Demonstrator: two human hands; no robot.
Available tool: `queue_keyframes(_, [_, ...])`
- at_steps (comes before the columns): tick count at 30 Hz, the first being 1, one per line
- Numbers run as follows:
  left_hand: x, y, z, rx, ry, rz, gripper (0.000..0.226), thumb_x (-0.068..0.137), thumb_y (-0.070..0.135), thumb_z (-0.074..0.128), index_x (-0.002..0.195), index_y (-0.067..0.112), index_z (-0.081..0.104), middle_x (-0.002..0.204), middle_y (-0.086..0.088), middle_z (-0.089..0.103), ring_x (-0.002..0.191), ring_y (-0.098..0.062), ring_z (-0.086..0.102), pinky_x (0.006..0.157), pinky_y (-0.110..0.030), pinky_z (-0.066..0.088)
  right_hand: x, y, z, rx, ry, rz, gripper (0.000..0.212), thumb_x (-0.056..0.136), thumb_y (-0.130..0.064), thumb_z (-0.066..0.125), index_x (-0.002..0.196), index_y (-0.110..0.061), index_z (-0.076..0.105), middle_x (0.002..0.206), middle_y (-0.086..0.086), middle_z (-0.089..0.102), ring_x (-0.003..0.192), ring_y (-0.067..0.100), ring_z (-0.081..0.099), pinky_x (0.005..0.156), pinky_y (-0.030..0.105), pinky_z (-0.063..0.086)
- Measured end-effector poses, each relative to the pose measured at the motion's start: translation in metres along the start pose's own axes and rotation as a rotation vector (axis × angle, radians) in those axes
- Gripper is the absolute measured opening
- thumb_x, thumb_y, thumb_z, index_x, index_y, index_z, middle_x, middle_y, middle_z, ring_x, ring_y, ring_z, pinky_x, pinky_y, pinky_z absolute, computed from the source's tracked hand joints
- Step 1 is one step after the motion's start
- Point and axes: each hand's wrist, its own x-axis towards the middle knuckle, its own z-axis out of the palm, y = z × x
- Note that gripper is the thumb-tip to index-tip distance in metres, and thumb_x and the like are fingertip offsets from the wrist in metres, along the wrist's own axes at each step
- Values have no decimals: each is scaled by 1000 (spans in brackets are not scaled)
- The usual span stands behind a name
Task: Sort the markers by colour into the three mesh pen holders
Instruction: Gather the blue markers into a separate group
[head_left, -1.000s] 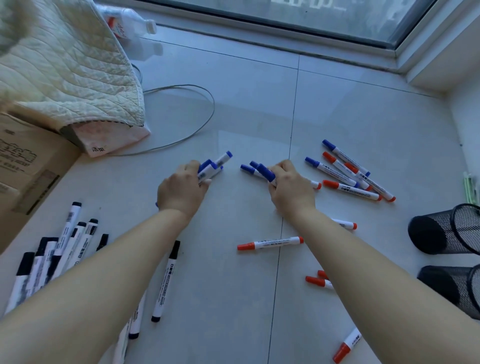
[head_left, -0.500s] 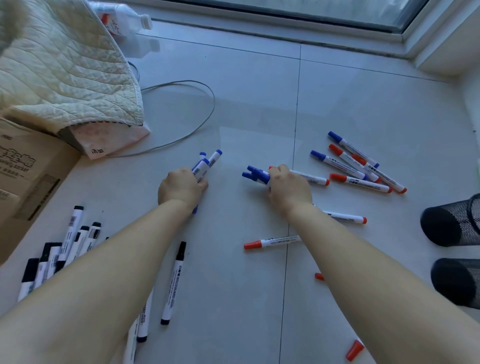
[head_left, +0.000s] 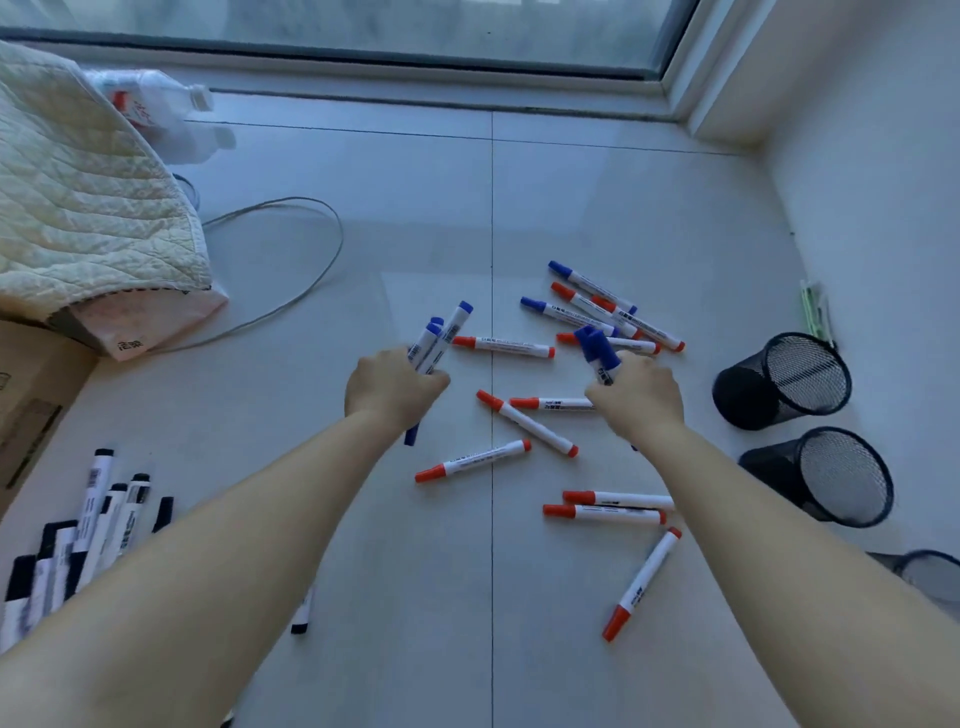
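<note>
My left hand (head_left: 390, 387) grips a bundle of blue-capped markers (head_left: 441, 332) that stick up and away from it. My right hand (head_left: 640, 395) grips a second bunch of blue markers (head_left: 597, 347), caps up. Several red-capped markers (head_left: 503, 347) lie scattered on the floor between and below my hands. Two more blue markers (head_left: 566, 312) lie among red ones beyond my right hand. Black-capped markers (head_left: 98, 499) are heaped at the lower left. Three black mesh pen holders stand on the right: the far one (head_left: 783, 380), the middle one (head_left: 821, 475) and a third (head_left: 930, 574) at the frame edge.
A quilted cream blanket (head_left: 83, 197) and a cardboard box (head_left: 31, 395) fill the left side. A grey cable (head_left: 311, 270) loops over the tiled floor. Plastic bottles (head_left: 156, 101) lie near the window sill. A green pen (head_left: 813, 312) rests by the right wall.
Both hands have lifted off the floor with their blue markers and the right hand has shifted right, toward the holders. The view has tilted, bringing all three holders into sight.
</note>
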Motion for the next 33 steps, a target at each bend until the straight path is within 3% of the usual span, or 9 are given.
queue_keyframes(5, [-10,49,25,-328,-76,-38,6,79,22,50,78,16,49,72,-6,59,51,-15,55,44,-23,43,-5,36,-22,125,42,133,6,79,-15,55,75,-12,51,76,13,63,67,31,59,62,39,54])
queue_keyframes(9, [-3,83,43,-630,-119,-156,17,88,18,51,102,12,48,79,-3,66,64,-6,63,53,-24,47,6,55,-33,198,91,127,6,82,-16,53,85,-12,50,85,17,66,80,35,61,67,36,48])
queue_keyframes(15, [15,115,63,-828,-142,-335,14,83,18,58,93,9,54,68,-2,56,62,-16,53,63,-28,48,35,58,-41,287,113,92,8,84,-21,55,87,-15,51,85,12,62,81,31,60,66,33,46])
queue_keyframes(17, [23,122,68,-828,-157,-383,22,82,25,61,94,7,55,73,-5,56,65,-19,52,61,-29,46,47,58,-44,291,134,87,11,84,-22,56,90,-13,55,83,8,59,78,28,56,60,28,40])
queue_keyframes(21, [40,133,74,-604,-110,-382,37,82,39,59,99,6,56,79,-10,58,60,-20,52,48,-27,40,68,54,-48,295,167,73,23,84,-21,56,104,-10,60,89,6,59,80,26,56,66,33,47])
queue_keyframes(26, [59,141,73,-341,-75,-305,40,83,46,57,93,8,56,76,-10,60,47,-21,52,37,-24,39,90,49,-44,207,167,-13,11,83,-18,55,93,-15,56,79,5,54,70,25,49,61,27,34])
queue_keyframes(28, [67,144,74,-341,-93,-296,35,84,42,58,93,8,58,78,-9,64,48,-19,55,38,-24,40,101,46,-43,169,164,-45,10,82,-17,55,92,-15,54,79,5,54,70,25,49,59,27,33])
queue_keyframes(30, [73,148,74,-372,-148,-305,27,84,37,58,88,10,60,64,-5,66,43,-17,57,42,-24,45,113,44,-45,138,172,-61,10,80,-15,56,88,-18,50,76,4,51,68,25,48,52,26,30])
queue_keyframes(33, [83,151,73,-355,-202,-279,24,84,34,57,78,11,58,62,-4,66,50,-19,62,64,-33,58,129,38,-47,104,181,-78,13,80,-17,59,85,-20,47,77,3,50,68,25,48,57,28,31])
